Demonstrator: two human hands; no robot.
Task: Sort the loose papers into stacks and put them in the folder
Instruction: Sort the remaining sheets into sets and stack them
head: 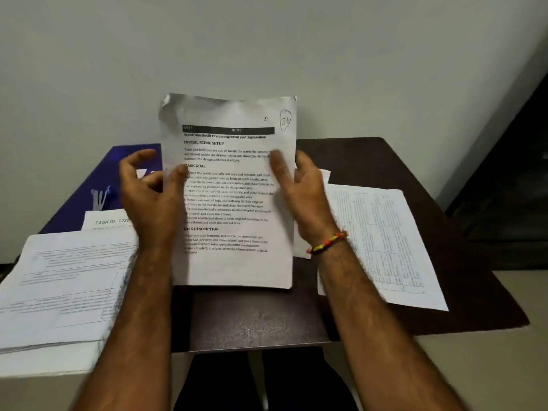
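I hold a bundle of printed sheets [234, 185] upright over the middle of the dark table [261, 318], its bottom edge resting near the tabletop. My left hand [151, 200] grips its left edge with the thumb on the front. My right hand [299, 191] grips the right edge, thumb across the text. A thick stack of papers [62, 292] lies at the front left. More sheets with printed tables [382, 241] lie at the right. A blue folder [98, 188] lies at the back left, with a sheet marked "TASK ID" [103, 222] on it.
The table stands against a pale wall [267, 48]. Its front edge is just in front of my lap. A dark opening or piece of furniture [516, 179] fills the far right.
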